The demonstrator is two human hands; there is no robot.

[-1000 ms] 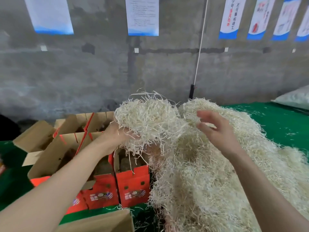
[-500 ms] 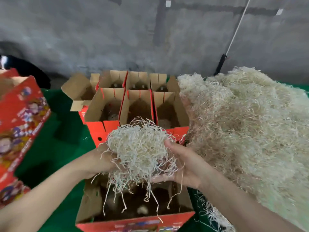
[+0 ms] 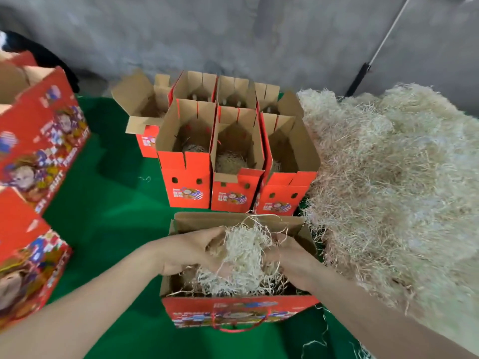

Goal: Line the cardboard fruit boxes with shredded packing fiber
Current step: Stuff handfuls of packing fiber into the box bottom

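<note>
Looking down with the head view, both hands are in the mouth of the near box, which sits open-topped on the green bench right in front of the person. The left hand and right hand meet from either side on a clump of fiber. The left fingers curl round its flank and the right ones wrap the other side, so each hand has a hold on the pale shreds. The lower part of the clump is inside the box walls, while the top bulges above the rim with a few strands sticking up.

I'd call this the stuffing step: the handful is partway in but not yet spread. The next move calls for pushing it down and teasing it out toward the corners so the bottom is evenly covered, then letting go without dragging strands back out.

The big fiber pile lies just beside the box on the right. Behind stand the upright boxes, the front three showing some fiber at the bottom. More printed boxes sit at the far left.
</note>
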